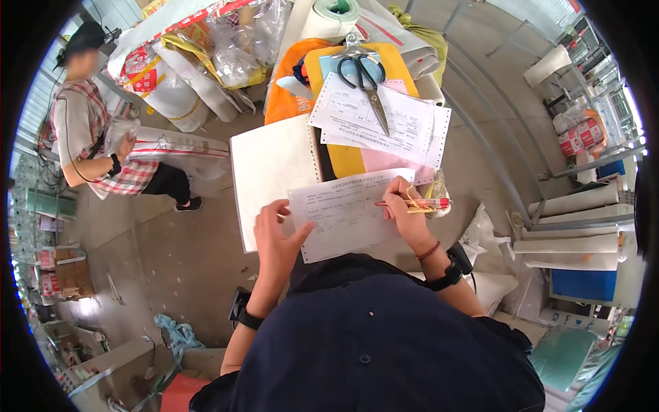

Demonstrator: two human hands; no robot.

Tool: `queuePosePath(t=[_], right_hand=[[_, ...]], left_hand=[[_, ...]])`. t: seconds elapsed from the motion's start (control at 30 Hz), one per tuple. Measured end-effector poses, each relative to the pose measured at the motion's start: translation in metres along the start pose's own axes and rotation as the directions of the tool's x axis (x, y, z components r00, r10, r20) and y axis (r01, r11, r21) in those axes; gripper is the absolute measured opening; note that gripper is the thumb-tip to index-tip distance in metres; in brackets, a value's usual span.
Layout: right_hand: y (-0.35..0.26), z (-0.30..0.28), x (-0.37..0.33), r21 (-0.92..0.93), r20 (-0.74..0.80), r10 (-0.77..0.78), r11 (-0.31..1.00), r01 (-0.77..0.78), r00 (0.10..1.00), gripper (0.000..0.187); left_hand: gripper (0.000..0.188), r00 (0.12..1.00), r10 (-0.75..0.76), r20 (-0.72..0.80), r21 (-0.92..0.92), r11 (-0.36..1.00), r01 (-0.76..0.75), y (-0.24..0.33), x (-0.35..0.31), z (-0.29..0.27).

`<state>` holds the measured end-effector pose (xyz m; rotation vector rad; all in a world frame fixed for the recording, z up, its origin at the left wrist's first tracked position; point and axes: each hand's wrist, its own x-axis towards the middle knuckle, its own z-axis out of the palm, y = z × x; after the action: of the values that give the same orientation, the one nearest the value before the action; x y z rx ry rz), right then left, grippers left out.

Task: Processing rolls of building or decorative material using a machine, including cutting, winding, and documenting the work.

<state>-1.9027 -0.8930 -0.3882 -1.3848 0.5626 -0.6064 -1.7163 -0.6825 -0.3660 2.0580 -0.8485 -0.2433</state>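
Note:
A printed form sheet with perforated edges lies in front of me, partly over an open spiral notebook with blank pages. My left hand is at the sheet's left edge, fingers apart and slightly bent, its thumb over the paper. Between the fingers of my right hand is a red pen, its tip to the left above the sheet's right part. Beyond it, black-handled scissors rest on more form sheets, which lie on a yellow clipboard.
An orange bag and a paper roll lie behind the clipboard. Wrapped bundles stand at the far left, beside a person in a checked apron. Metal rails and stacked rolls are on the right.

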Motion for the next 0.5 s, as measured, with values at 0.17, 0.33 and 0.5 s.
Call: queuePosePath(t=[0.17, 0.33, 0.5], right_hand=[[-0.010, 0.001, -0.004, 0.056, 0.012, -0.060, 0.997, 0.059, 0.998, 0.012], [-0.029, 0.004, -0.013, -0.113, -0.164, -0.276, 0.959, 0.260, 0.947, 0.014], [-0.039, -0.022, -0.030, -0.047, -0.231, -0.092, 0.995, 0.083, 0.969, 0.015]], left_hand=[[0.024, 0.978, -0.171, 0.119, -0.205, 0.960, 0.193, -0.001, 0.010, 0.004], [0.024, 0.965, -0.226, 0.132, -0.356, 0.898, 0.258, -0.014, 0.017, 0.004], [0.027, 0.966, -0.240, 0.093, -0.317, 0.913, 0.258, -0.012, 0.016, -0.001]])
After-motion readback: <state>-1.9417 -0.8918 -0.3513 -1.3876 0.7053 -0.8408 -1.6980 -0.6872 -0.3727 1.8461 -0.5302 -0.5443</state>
